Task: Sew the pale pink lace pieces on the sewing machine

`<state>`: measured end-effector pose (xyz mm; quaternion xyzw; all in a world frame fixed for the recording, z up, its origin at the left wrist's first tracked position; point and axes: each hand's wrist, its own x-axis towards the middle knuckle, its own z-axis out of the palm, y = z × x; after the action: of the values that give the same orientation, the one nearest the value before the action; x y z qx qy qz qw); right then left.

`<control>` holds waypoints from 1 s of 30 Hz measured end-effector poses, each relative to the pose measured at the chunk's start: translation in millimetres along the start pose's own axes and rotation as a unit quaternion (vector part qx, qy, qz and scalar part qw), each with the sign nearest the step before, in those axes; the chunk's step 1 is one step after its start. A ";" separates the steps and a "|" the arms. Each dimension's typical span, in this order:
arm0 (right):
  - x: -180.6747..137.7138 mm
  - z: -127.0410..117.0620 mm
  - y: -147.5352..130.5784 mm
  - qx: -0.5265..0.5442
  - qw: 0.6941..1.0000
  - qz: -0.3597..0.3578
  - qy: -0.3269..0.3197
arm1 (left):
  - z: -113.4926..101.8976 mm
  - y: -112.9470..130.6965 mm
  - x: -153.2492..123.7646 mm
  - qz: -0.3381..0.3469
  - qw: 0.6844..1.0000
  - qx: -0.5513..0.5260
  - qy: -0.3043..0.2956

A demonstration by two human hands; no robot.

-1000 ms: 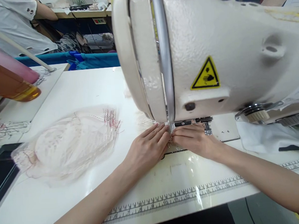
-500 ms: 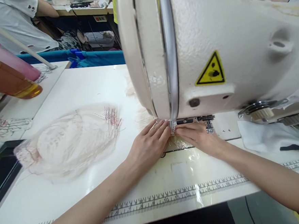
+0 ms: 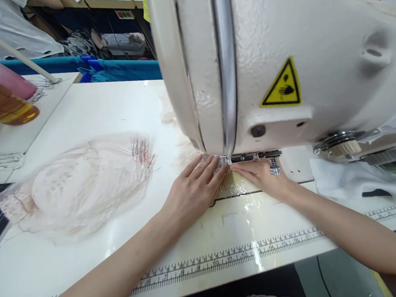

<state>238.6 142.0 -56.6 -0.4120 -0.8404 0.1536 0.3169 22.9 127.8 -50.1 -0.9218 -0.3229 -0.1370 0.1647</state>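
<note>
My left hand (image 3: pixel 196 185) lies flat with fingers stretched on a pale lace-edged fabric (image 3: pixel 184 151) beside the presser foot (image 3: pixel 226 160) of a white sewing machine (image 3: pixel 265 48). A small white lace bit shows at its index fingertip, under the foot. On the other side, my right hand (image 3: pixel 266 175) reaches in with fingers extended and close together, partly behind a metal guide (image 3: pixel 274 165). Its fingertips meet the lace near the left index finger. The needle point and most of the fabric under the machine head are hidden.
A heap of sheer pale fabric (image 3: pixel 82 188) with red thread ends lies to the left. White cloth (image 3: pixel 336 179) lies at right. A printed ruler (image 3: pixel 226 259) runs along the front edge. Amber and pink bottles (image 3: pixel 8 98) stand at upper left. Another person's white shirt (image 3: pixel 2 26) shows behind.
The view has shifted slightly, moving the table and bottles leftward in the picture. My left index finger has come closer to the right fingertips, and less of the lace strip shows between my hands.
</note>
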 end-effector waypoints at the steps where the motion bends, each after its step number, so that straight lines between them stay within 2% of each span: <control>1: -1.1 0.6 0.8 0.002 1.000 0.018 -0.005 | 0.5 -0.2 0.1 0.002 1.000 0.003 0.005; 8: -9.0 1.9 6.2 -0.004 0.994 0.104 -0.023 | 4.4 -0.4 1.3 -0.008 1.000 0.012 0.018; 15: -10.4 7.1 12.8 -0.006 0.991 0.134 -0.016 | 7.4 -1.6 3.1 -0.022 0.999 0.003 0.025; 18: -9.0 9.4 14.6 -0.030 0.993 0.109 -0.035 | 5.4 0.5 5.8 -0.016 0.999 0.007 0.043; 22: -6.9 8.2 12.0 -0.065 0.993 0.085 -0.057 | 1.2 4.0 6.5 0.028 0.998 0.030 0.055; 25: -8.4 4.8 6.9 -0.092 0.993 0.059 -0.043 | 0.7 3.7 4.8 0.039 0.997 0.041 0.052; 30: -12.9 1.9 1.9 -0.161 0.986 -0.030 -0.014 | 2.9 -0.4 3.6 0.007 0.999 0.023 0.039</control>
<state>244.4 132.9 -64.2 -0.4295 -0.8708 0.0128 0.2389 25.7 131.2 -51.3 -0.9141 -0.3127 -0.1646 0.1991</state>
